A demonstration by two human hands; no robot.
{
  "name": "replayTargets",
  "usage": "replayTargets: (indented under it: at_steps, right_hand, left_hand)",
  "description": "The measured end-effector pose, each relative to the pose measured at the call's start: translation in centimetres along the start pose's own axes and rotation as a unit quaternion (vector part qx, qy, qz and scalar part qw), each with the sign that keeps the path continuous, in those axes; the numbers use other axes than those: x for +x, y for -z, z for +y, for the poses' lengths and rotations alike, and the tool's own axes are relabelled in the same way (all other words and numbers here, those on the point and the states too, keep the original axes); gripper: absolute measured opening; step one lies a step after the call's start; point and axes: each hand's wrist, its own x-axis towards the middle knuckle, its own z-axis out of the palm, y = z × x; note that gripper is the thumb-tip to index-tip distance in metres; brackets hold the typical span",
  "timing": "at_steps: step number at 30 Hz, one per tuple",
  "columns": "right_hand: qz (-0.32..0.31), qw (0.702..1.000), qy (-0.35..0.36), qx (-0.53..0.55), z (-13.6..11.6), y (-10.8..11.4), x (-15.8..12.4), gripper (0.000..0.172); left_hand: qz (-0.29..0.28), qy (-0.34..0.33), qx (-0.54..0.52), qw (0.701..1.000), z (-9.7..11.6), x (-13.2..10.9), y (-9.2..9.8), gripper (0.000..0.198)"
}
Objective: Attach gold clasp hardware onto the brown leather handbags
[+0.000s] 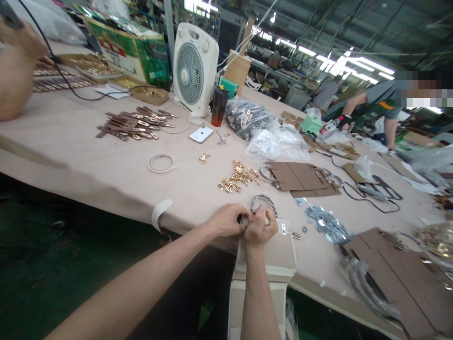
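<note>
At far left, a co-worker's arm [14,75] rests on the pink surface [71,141], near a row of gold-tipped straps [136,125] laid side by side. At centre, a heap of loose gold clasps [239,177] lies untouched. At the near edge the left hand [228,219] and right hand [261,229] meet, each grip pinched on a small metal fitting [245,220] at the top of a beige bag [279,257] that hangs over the edge. The fitting looks mid-attachment, not yet let go. Further right lie cardboard pieces [300,177] and silver parts [327,224].
</note>
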Motion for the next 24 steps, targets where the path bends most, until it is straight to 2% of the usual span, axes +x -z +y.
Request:
replayTargets:
  at_steps: [4,6,9,12,18,24]
  right_hand:
    - [-0.024,1.000,-0.016,-0.008,-0.5,0.4,0.2,0.041]
    - [-0.033,0.997,-0.041,0.056,-1.0,1.1,0.4,0.038]
    - [0.007,0.984,-0.051,0.168,-1.8,2.2,1.7,0.035]
    - [0.019,0.975,-0.064,0.214,-2.2,2.1,3.4,0.033]
    - [-0.083,0.970,-0.162,0.163,-0.5,-0.5,4.7,0.039]
    - [-0.130,0.970,-0.180,0.102,0.7,-0.8,4.8,0.039]
  left_hand:
    - [0.026,-0.048,0.039,0.998,0.0,-0.9,-0.7,0.034]
    - [0.033,-0.049,0.065,0.996,-0.2,-1.2,-1.1,0.035]
    - [0.034,-0.044,0.085,0.995,-0.7,-1.3,-1.5,0.044]
    - [0.028,-0.045,0.091,0.994,-1.0,-1.2,-1.7,0.054]
    - [0.025,-0.025,0.112,0.993,-1.0,-1.1,-1.8,0.042]
    - [0.008,-0.032,0.123,0.992,-0.9,-0.9,-1.7,0.042]
